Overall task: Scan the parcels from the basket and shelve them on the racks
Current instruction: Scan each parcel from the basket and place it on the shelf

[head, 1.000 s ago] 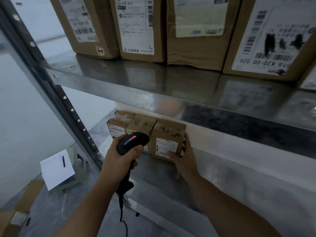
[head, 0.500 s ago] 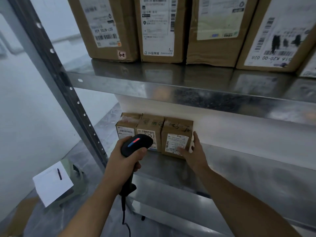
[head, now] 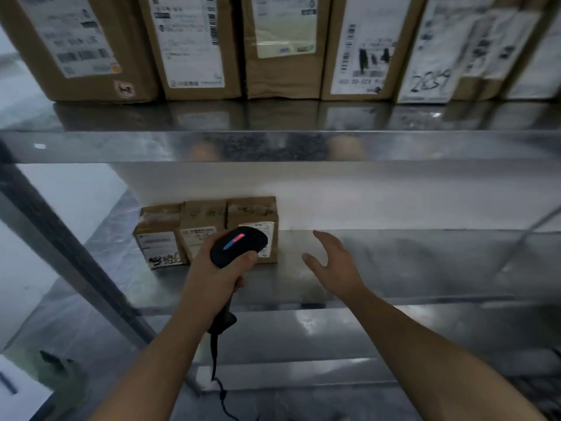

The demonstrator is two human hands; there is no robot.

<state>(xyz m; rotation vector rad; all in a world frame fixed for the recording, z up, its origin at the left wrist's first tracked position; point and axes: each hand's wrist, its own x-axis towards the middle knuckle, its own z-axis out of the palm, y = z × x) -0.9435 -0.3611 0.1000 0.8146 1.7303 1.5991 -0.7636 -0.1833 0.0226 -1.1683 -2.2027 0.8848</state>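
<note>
Right hand (head: 334,264) pulled off 3rd parcel (head: 252,212), fingers (head: 326,240) spread, now near it; left hand (head: 212,271) grips scanner (head: 239,246).

Left hand (head: 212,276) grips scanner (head: 239,246); right hand (head: 337,268) relaxed, fingers (head: 324,238) spread, forearms extended.

You are facing glossy sheet metal: the upper shelf (head: 273,144) across the middle of the frame is shining and mirroring the cartons (head: 282,77) above it, and the lower shelf (head: 425,262) is gleaming with a smooth, faintly streaked finish. The cartons along the top are showing matt brown cardboard, creased at the edges, under smooth white paper labels (head: 188,41). The small parcels (head: 252,212) at centre left are showing the same dull cardboard. The scanner (head: 239,246) you are gripping is looking like smooth black plastic with a soft sheen, its cable (head: 215,357) matt. The upright post (head: 60,235) at left is looking like dull grey metal.
</note>
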